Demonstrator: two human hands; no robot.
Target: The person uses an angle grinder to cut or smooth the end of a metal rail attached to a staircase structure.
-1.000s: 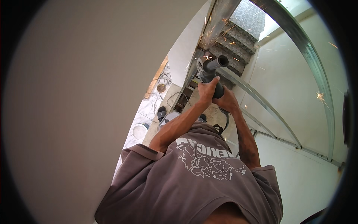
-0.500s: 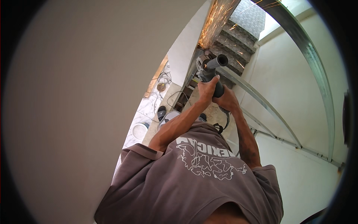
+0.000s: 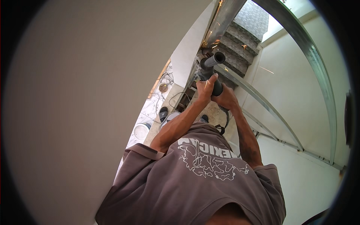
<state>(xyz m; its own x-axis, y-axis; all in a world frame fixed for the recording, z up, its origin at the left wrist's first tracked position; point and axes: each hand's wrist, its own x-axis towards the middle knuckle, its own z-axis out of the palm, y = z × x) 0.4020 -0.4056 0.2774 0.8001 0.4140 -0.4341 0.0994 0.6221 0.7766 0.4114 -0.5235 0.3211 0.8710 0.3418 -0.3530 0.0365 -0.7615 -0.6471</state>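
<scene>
Both my arms stretch forward with an angle grinder (image 3: 205, 73) between my hands. My left hand (image 3: 204, 90) is closed round the left side of its dark body, the thumb pointing up along it. My right hand (image 3: 226, 97) wraps the rear of the body from the right. A tubular grey side handle (image 3: 214, 60) sticks up from the tool toward me. The grinder's head lies by the lower end of a metal stud (image 3: 225, 22) beside the wall edge; its disc is mostly hidden. A few sparks fly around there.
A large pale wall panel (image 3: 82, 112) fills the left. Curved-looking metal studs (image 3: 317, 52) stand on the right, with grey stone stairs (image 3: 238, 41) behind. Cables (image 3: 167, 78), a white bucket (image 3: 141, 131) and a wooden strip (image 3: 159, 78) lie on the floor at left.
The dense spray of sparks has thinned to a few scattered ones. The grinder and both my hands have shifted slightly left, still gripping it.
</scene>
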